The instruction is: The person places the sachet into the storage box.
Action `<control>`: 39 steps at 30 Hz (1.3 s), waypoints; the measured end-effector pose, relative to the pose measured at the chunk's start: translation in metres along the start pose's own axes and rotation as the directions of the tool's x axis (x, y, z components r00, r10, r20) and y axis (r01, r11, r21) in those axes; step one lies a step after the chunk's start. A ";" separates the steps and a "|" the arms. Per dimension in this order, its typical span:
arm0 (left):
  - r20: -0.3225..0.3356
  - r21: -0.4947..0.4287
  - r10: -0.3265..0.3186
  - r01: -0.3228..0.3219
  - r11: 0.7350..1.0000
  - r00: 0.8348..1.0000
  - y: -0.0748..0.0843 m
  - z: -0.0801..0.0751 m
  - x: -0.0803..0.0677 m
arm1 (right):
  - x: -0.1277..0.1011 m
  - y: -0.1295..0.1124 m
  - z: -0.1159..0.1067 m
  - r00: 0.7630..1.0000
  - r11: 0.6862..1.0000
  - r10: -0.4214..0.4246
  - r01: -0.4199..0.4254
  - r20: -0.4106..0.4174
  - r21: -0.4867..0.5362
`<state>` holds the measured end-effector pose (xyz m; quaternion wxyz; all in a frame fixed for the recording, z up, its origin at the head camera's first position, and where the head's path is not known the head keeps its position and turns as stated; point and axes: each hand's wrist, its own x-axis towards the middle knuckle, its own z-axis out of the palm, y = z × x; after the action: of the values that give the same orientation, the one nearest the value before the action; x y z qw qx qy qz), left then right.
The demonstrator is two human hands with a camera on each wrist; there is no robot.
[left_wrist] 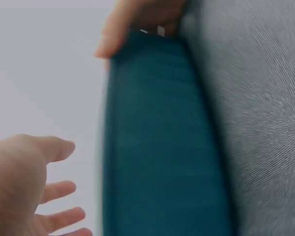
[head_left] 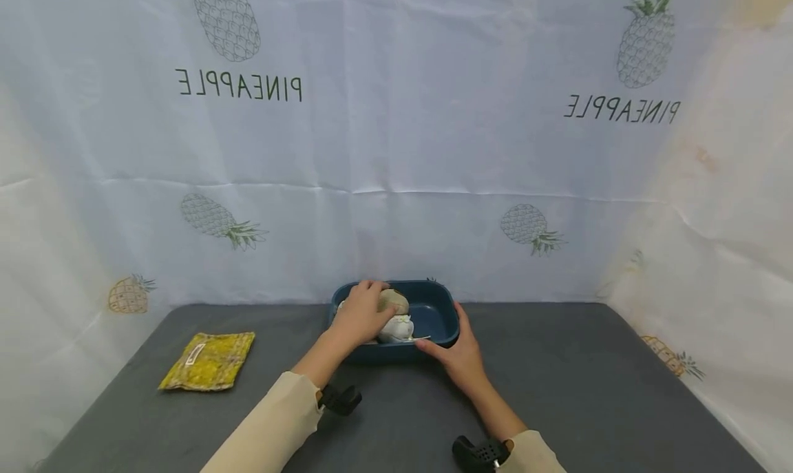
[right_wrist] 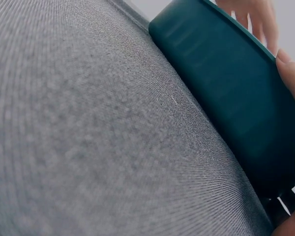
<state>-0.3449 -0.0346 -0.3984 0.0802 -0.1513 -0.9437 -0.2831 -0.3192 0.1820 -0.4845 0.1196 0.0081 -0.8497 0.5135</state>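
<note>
A dark blue rectangular bin (head_left: 436, 290) stands at the far side of the table, directly before me. My right hand (head_left: 461, 356) grips its right front corner, thumb at the rim and fingers along the side. Over the bin's left half is my left hand (head_left: 362, 314), its fingers apart and slightly bent in the left wrist view, holding nothing visible there. Inside, beside that hand, lie a rounded beige bundle (head_left: 395, 301) and a white bundle (head_left: 396, 329). A thin pale strip (head_left: 421, 337) sticks out near the white one. The left hand partly hides the contents.
A yellow patterned packet (head_left: 210, 363) with a small white label lies on the left side of the dark grey table (head_left: 557, 390). Behind the table hangs a white curtain (head_left: 396, 149) printed with pineapples, close to the bin's back.
</note>
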 end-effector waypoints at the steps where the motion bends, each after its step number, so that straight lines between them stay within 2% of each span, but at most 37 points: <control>1: -0.002 -0.019 0.004 -0.004 1.000 1.000 0.000 -0.005 -0.004 | 0.000 0.000 0.000 1.000 1.000 0.002 -0.002 -0.001 -0.004; 5: -0.016 -0.055 0.001 -0.002 0.998 1.000 -0.004 -0.027 -0.022 | -0.001 0.000 0.000 1.000 1.000 0.009 -0.009 -0.002 -0.015; 8: -0.033 -0.057 -0.013 0.011 0.998 0.999 -0.015 -0.044 -0.036 | -0.001 0.001 -0.001 1.000 1.000 0.005 -0.005 -0.005 -0.016; 13: -0.084 -0.041 -0.037 0.034 0.999 0.996 -0.040 -0.071 -0.060 | 0.000 0.000 -0.003 1.000 1.000 0.008 -0.008 -0.004 -0.011; 18: -0.162 -0.013 -0.058 0.057 0.998 0.985 -0.067 -0.091 -0.088 | 0.000 0.000 -0.003 1.000 1.000 0.011 -0.011 0.010 -0.018; 23: -0.200 -0.032 -0.111 0.107 0.994 0.973 -0.094 -0.109 -0.112 | 0.000 0.000 -0.003 1.000 1.000 0.007 -0.007 0.020 -0.026; 27: -0.244 -0.022 -0.147 0.146 0.989 0.959 -0.113 -0.122 -0.119 | 0.001 -0.001 -0.003 1.000 1.000 0.006 -0.006 0.017 -0.026; 31: -0.283 -0.005 -0.180 0.186 0.983 0.942 -0.126 -0.129 -0.121 | 0.002 -0.001 -0.004 1.000 0.999 0.008 -0.007 0.021 -0.039; 34: -0.272 0.002 -0.202 0.211 0.978 0.941 -0.135 -0.130 -0.123 | 0.002 -0.001 -0.003 1.000 0.999 0.005 -0.004 0.024 -0.040; 39: -0.210 0.036 -0.246 0.259 0.965 0.946 -0.153 -0.124 -0.123 | 0.000 0.000 -0.002 1.000 0.999 0.004 -0.003 0.018 -0.045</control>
<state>-0.2711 -0.2549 -0.4032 0.1444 0.0033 -0.9505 -0.2751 -0.3192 0.1834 -0.4836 0.1110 0.0087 -0.8621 0.4944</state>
